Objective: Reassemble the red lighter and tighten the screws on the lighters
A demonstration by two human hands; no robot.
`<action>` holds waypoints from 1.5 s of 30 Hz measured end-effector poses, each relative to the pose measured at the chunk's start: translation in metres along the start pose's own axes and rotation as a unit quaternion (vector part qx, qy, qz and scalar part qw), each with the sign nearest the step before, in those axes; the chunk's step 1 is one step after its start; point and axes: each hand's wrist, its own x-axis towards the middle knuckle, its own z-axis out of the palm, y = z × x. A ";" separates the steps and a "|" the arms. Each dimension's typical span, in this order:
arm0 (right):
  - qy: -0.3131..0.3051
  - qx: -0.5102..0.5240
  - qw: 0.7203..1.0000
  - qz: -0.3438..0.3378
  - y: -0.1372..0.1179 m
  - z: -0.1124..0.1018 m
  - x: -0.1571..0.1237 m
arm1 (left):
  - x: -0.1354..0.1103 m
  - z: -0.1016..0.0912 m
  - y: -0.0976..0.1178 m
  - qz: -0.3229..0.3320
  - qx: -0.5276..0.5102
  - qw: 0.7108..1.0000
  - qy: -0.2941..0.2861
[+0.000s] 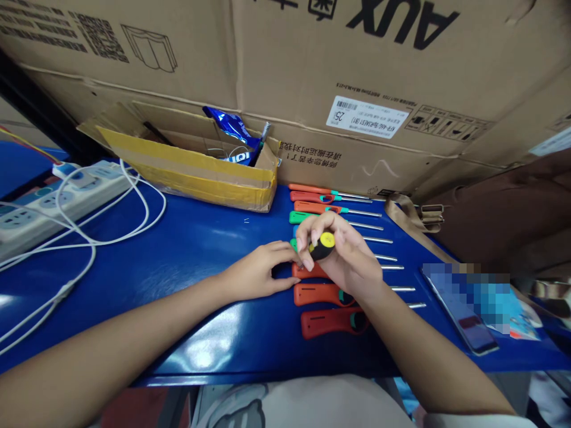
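A row of long-nosed lighters (331, 321) with orange, red and green handles and thin metal tubes lies side by side on the blue table (187, 279). My right hand (345, 255) hovers over the row, fingers closed on a small black tool with a yellow end (323, 245). My left hand (263, 268) rests on the table just left of the row, fingers curled, its tips touching the handle end of one lighter; what it grips, if anything, is hidden.
An open yellow-taped cardboard box (191, 172) with a blue wrapper (236, 139) stands at the back. A large cardboard carton (357, 71) walls off the rear. A white power strip (57, 193) and cables lie left. A phone (464, 309) and a brown bag (499, 208) sit right.
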 end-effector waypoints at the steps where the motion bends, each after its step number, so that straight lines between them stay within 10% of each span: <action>1: 0.004 -0.008 1.000 -0.003 0.000 0.000 0.000 | 0.000 0.000 0.000 0.000 0.000 1.000 0.000; 45: 0.036 -0.019 0.999 -0.030 0.007 0.000 -0.001 | 0.001 0.000 0.003 0.012 0.016 1.000 0.016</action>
